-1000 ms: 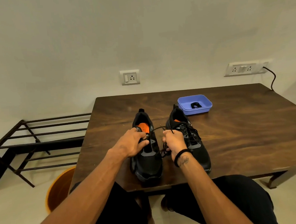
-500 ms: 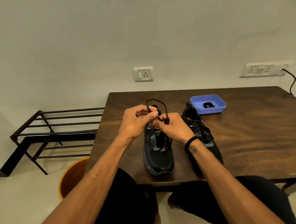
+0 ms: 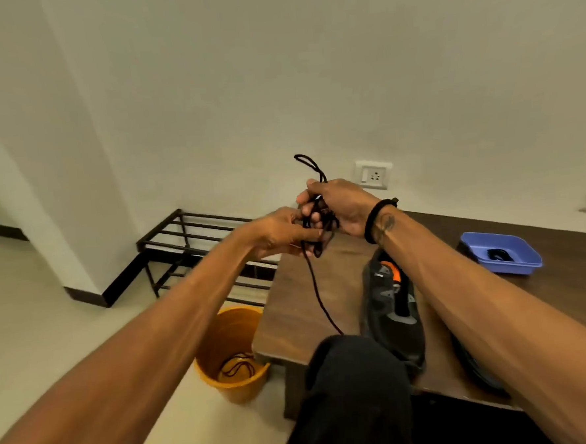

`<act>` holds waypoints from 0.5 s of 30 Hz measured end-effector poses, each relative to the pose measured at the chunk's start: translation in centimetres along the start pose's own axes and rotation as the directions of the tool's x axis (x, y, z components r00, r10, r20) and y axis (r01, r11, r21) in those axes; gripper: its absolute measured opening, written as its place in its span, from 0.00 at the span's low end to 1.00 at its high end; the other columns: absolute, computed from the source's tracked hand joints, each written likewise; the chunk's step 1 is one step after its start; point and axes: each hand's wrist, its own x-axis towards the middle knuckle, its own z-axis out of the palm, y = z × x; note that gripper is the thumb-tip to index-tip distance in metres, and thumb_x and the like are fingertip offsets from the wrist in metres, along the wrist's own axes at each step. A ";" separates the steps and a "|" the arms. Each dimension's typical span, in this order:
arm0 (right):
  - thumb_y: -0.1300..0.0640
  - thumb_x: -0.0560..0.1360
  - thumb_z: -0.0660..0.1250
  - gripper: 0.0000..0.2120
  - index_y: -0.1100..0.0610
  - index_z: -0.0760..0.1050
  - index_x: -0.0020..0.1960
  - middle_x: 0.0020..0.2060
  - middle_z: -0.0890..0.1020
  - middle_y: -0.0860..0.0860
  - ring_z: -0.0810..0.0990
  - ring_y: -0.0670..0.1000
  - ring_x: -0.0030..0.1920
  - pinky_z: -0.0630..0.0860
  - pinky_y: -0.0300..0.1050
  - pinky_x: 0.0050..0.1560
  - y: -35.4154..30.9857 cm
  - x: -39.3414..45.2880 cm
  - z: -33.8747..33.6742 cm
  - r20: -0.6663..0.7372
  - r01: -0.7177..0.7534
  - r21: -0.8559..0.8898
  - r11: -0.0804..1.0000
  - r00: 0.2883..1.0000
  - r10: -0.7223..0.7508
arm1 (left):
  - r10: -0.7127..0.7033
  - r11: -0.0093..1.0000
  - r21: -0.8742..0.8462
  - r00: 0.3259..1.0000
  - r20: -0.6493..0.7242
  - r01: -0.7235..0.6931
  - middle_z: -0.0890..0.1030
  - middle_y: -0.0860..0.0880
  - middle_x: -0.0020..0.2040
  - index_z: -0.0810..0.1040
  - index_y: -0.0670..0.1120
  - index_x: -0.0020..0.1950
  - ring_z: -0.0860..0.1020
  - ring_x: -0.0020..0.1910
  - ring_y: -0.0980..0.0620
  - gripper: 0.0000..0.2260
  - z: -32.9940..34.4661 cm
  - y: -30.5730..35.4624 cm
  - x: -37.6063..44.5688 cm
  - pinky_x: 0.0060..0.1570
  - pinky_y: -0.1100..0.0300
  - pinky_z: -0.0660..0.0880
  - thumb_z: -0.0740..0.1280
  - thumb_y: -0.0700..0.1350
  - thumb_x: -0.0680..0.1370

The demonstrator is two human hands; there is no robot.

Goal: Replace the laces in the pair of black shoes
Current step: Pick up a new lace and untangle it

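Both hands are raised above the table's left end with a bunched black lace [image 3: 318, 290] between them. My right hand [image 3: 338, 205] grips the bundle, a loop sticking up above it. My left hand [image 3: 285, 232] pinches the lace just below, and one end trails down toward my knee. A black shoe [image 3: 391, 313] with an orange insole lies on the wooden table [image 3: 326, 288], its eyelets bare. The second shoe [image 3: 475, 365] is mostly hidden under my right forearm.
A blue tray [image 3: 502, 252] holding a coiled black lace sits at the back right of the table. An orange bucket [image 3: 231, 356] with a lace inside stands on the floor left of the table. A black metal rack [image 3: 196, 238] is against the wall.
Both hands lifted from the left shoe, drawing the lace free of it and gathering it up. The view swung left and down, bringing the bucket into sight.
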 end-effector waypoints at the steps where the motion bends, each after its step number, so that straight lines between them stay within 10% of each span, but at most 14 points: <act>1: 0.50 0.88 0.54 0.18 0.61 0.78 0.54 0.36 0.79 0.53 0.73 0.48 0.30 0.75 0.44 0.36 -0.1 0.5 1.2 0.014 -0.011 0.008 1.000 1.000 0.010 | -0.024 0.999 0.045 0.999 -0.027 0.025 0.83 0.38 0.52 0.78 0.39 0.60 0.84 0.51 0.42 0.08 -1.5 -0.3 -0.8 0.60 0.44 0.79 0.70 0.37 0.81; 6: 0.54 0.87 0.57 0.14 0.60 0.79 0.59 0.44 0.85 0.54 0.79 0.52 0.42 0.78 0.56 0.53 1.4 3.1 7.5 0.108 -0.034 -0.089 0.995 0.993 0.043 | -0.071 0.987 0.120 0.956 -0.284 0.109 0.86 0.41 0.52 0.83 0.39 0.58 0.86 0.52 0.46 0.07 -7.3 -4.6 -3.8 0.55 0.51 0.84 0.68 0.37 0.82; 15: 0.65 0.81 0.68 0.07 0.58 0.80 0.57 0.49 0.85 0.56 0.84 0.52 0.46 0.82 0.43 0.40 7.7 7.9 14.6 0.194 0.065 -0.473 0.878 0.981 0.032 | -0.188 0.970 0.026 0.815 -0.549 0.241 0.87 0.45 0.47 0.86 0.49 0.48 0.86 0.49 0.46 0.07 -9.5 -16.9 -3.2 0.52 0.45 0.84 0.79 0.42 0.72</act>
